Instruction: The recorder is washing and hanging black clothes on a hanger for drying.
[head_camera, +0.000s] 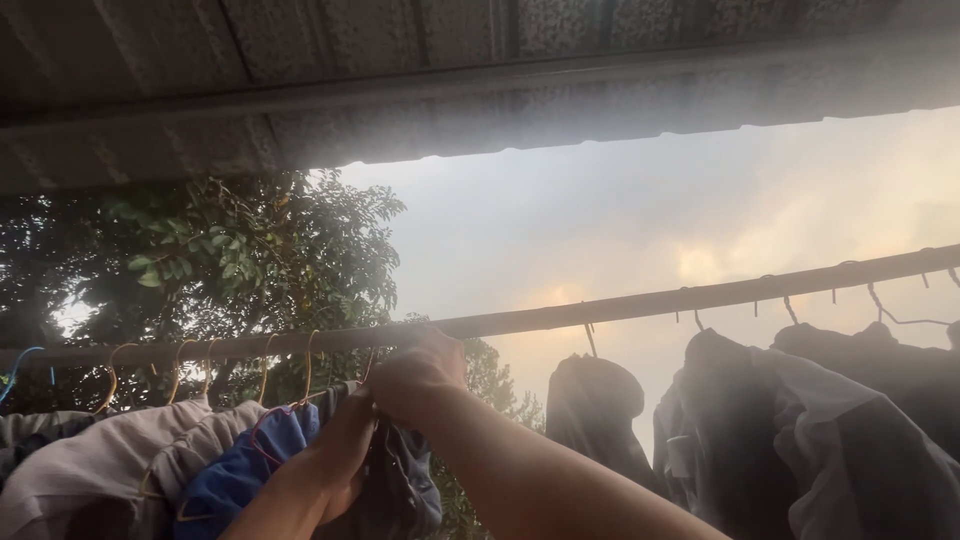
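A long pole (620, 303) runs across the view, with clothes hanging from it on hangers. My right hand (415, 378) is raised to the pole and closed around a hanger hook at a dark garment (400, 480). My left hand (335, 462) sits just below it, gripping the same dark garment beside a blue piece of clothing (235, 470). Pale clothes (100, 460) hang further left on gold wire hangers (180, 375).
Dark garments (800, 430) hang along the right half of the pole, one dark piece (595, 410) nearest my arm. A corrugated roof (450, 80) is overhead. A leafy tree (250, 260) stands behind the pole, with bright cloudy sky to the right.
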